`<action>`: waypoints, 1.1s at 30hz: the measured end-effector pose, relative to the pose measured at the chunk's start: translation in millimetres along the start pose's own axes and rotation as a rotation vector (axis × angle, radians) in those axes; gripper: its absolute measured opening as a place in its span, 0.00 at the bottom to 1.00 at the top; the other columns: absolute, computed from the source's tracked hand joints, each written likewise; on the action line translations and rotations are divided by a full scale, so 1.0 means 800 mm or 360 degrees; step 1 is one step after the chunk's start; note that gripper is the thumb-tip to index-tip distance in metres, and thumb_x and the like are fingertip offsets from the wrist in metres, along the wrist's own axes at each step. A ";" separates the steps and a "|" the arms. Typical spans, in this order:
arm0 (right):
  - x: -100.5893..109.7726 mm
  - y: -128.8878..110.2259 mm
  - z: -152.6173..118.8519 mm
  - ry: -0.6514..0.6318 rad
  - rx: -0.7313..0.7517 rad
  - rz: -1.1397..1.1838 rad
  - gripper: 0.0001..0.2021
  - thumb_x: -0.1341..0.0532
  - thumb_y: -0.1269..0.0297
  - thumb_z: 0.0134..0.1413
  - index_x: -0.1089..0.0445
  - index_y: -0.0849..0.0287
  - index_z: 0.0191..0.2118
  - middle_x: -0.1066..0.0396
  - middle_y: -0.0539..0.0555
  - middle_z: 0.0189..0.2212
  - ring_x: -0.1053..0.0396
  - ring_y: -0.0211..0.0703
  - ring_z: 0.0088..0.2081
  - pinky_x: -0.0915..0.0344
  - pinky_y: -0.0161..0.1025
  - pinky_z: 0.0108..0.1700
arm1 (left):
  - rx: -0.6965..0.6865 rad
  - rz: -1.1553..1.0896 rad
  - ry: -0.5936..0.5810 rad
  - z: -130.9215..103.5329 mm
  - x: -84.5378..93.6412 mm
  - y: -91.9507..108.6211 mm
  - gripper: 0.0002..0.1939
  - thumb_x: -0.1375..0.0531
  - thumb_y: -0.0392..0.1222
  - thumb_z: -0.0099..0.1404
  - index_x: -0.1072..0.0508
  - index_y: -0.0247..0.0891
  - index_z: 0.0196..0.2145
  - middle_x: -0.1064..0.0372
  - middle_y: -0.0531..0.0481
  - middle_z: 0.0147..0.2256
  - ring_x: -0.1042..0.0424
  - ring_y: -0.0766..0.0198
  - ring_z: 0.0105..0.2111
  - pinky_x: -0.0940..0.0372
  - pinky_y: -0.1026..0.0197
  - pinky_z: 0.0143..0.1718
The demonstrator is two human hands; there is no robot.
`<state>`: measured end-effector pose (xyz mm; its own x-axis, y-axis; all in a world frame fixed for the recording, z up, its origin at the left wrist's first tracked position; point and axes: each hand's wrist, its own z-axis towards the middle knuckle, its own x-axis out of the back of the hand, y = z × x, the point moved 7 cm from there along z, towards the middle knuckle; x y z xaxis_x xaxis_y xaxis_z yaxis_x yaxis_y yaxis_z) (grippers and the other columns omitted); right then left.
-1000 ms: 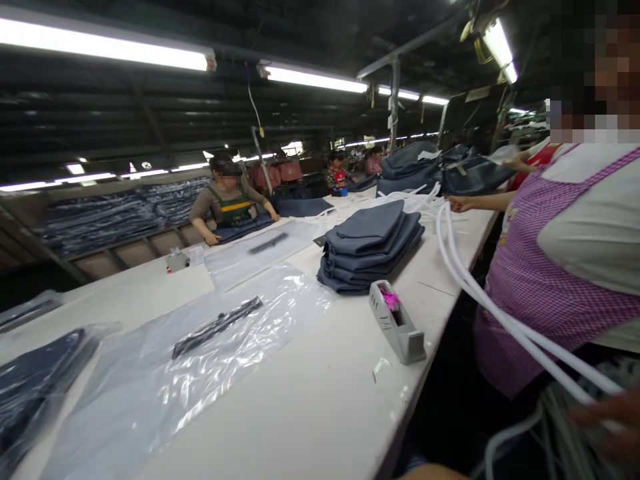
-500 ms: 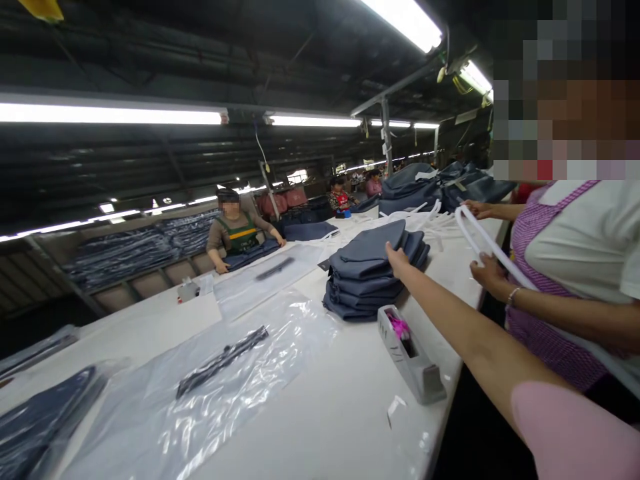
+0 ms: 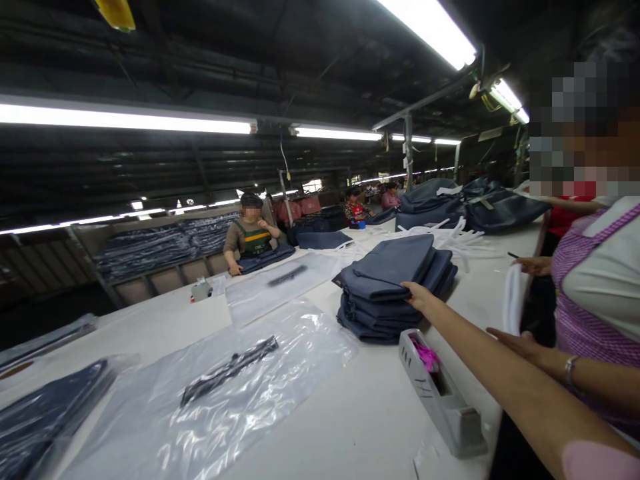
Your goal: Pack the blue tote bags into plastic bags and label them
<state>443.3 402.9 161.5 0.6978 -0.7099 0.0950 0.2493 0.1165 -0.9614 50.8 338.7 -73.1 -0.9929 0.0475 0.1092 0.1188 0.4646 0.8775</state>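
My right hand (image 3: 419, 297) reaches in from the lower right, its fingers closed on the near right edge of the top dark blue bag (image 3: 387, 267). That bag lies flat on a stack of similar bags (image 3: 375, 327), which look like smooth, leather-like fabric. Close in front of the stack, below my forearm, is a grey tape dispenser (image 3: 445, 400) with something bright pink inside. A clear plastic bag (image 3: 295, 360) with a dark printed strip is spread flat to the left of the stack. My left hand is out of view.
At the right, a co-worker in a purple checked apron (image 3: 583, 267) holds white straps (image 3: 512, 300). Another person (image 3: 255, 233) sits across the white table (image 3: 370, 413). A wrapped dark item (image 3: 55, 413) lies at lower left; more dark bags (image 3: 505, 207) are piled behind.
My right hand has come down from beside the top bag onto its edge. The co-worker's white straps are folded and lower. The person across the table has lifted one hand.
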 end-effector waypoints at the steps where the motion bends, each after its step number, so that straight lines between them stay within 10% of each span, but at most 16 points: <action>1: -0.003 0.004 -0.003 -0.0055 -0.0128 0.0092 0.17 0.41 0.58 0.63 0.34 0.60 0.53 0.32 0.58 0.50 0.30 0.47 0.47 0.29 0.48 0.46 | -0.0022 -0.0054 -0.0022 -0.001 -0.003 0.000 0.23 0.39 0.59 0.55 0.24 0.57 0.48 0.21 0.49 0.34 0.25 0.43 0.45 0.28 0.46 0.48; 7: -0.043 0.029 -0.113 -0.0424 -0.0747 0.0620 0.07 0.36 0.74 0.53 0.30 0.67 0.39 0.25 0.57 0.35 0.27 0.40 0.34 0.27 0.39 0.37 | -0.0118 -0.0529 -0.0213 -0.054 -0.025 -0.002 0.35 0.37 0.62 0.55 0.35 0.54 0.59 0.25 0.42 0.48 0.32 0.42 0.55 0.38 0.39 0.58; 11: -0.068 0.037 -0.255 -0.0610 -0.0939 0.1004 0.15 0.32 0.72 0.43 0.30 0.63 0.40 0.23 0.55 0.38 0.25 0.42 0.37 0.26 0.38 0.39 | -0.0194 -0.1395 -0.0587 -0.120 -0.067 0.073 0.35 0.39 0.56 0.62 0.44 0.53 0.63 0.33 0.41 0.57 0.32 0.48 0.56 0.36 0.40 0.57; 14: -0.081 0.041 -0.331 -0.0884 -0.1138 0.1156 0.22 0.28 0.68 0.39 0.31 0.62 0.43 0.23 0.56 0.39 0.24 0.45 0.38 0.26 0.39 0.40 | -0.0102 -0.1580 -0.0257 -0.140 -0.065 0.114 0.25 0.36 0.39 0.62 0.33 0.44 0.57 0.28 0.43 0.52 0.25 0.55 0.47 0.28 0.51 0.50; 17: -0.073 0.044 -0.331 -0.1001 -0.1400 0.1137 0.22 0.30 0.58 0.45 0.30 0.64 0.45 0.22 0.58 0.36 0.23 0.47 0.35 0.26 0.43 0.40 | -0.0025 -0.1566 0.0116 -0.148 -0.041 0.114 0.25 0.37 0.27 0.59 0.30 0.41 0.53 0.25 0.47 0.47 0.23 0.62 0.39 0.25 0.56 0.43; 19: -0.047 0.041 -0.281 -0.0694 -0.1406 0.1202 0.19 0.33 0.55 0.51 0.30 0.62 0.44 0.22 0.56 0.32 0.24 0.46 0.32 0.25 0.44 0.39 | -0.0101 -0.1521 0.0179 -0.157 -0.023 0.107 0.24 0.36 0.25 0.57 0.29 0.39 0.51 0.25 0.47 0.47 0.23 0.63 0.39 0.25 0.59 0.41; 21: -0.013 0.032 -0.219 -0.0347 -0.1245 0.1265 0.14 0.37 0.59 0.58 0.31 0.62 0.45 0.23 0.54 0.30 0.24 0.44 0.32 0.25 0.42 0.39 | -0.0252 -0.1444 0.0179 -0.175 -0.002 0.103 0.23 0.35 0.26 0.56 0.27 0.38 0.49 0.26 0.45 0.49 0.24 0.62 0.42 0.25 0.61 0.41; 25: 0.023 0.016 -0.167 -0.0265 -0.1224 0.1231 0.08 0.40 0.66 0.60 0.31 0.62 0.44 0.24 0.51 0.27 0.26 0.40 0.29 0.24 0.36 0.35 | -0.0539 -0.1222 0.0225 -0.234 0.064 0.099 0.25 0.32 0.29 0.53 0.26 0.42 0.49 0.27 0.47 0.51 0.28 0.58 0.51 0.29 0.59 0.50; 29: 0.032 0.006 -0.225 -0.0409 -0.1188 0.1223 0.14 0.36 0.77 0.49 0.29 0.60 0.43 0.23 0.49 0.32 0.26 0.38 0.29 0.25 0.32 0.32 | -0.0750 -0.0814 0.0637 -0.298 0.188 0.054 0.22 0.28 0.42 0.47 0.22 0.45 0.42 0.27 0.52 0.51 0.36 0.52 0.59 0.38 0.53 0.60; 33: 0.024 0.005 -0.343 -0.0717 -0.1223 0.1206 0.19 0.33 0.81 0.43 0.28 0.60 0.44 0.22 0.52 0.38 0.24 0.41 0.35 0.24 0.33 0.36 | -0.0739 -0.0638 0.0952 -0.355 0.310 -0.050 0.25 0.25 0.43 0.31 0.21 0.44 0.32 0.26 0.54 0.49 0.43 0.45 0.63 0.53 0.55 0.67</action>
<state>273.9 199.1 88.7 0.7072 -0.3104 -0.6352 -0.6971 -0.1558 -0.6999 -197.9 80.6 51.6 -0.8043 -0.5783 -0.1365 -0.1188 -0.0686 0.9905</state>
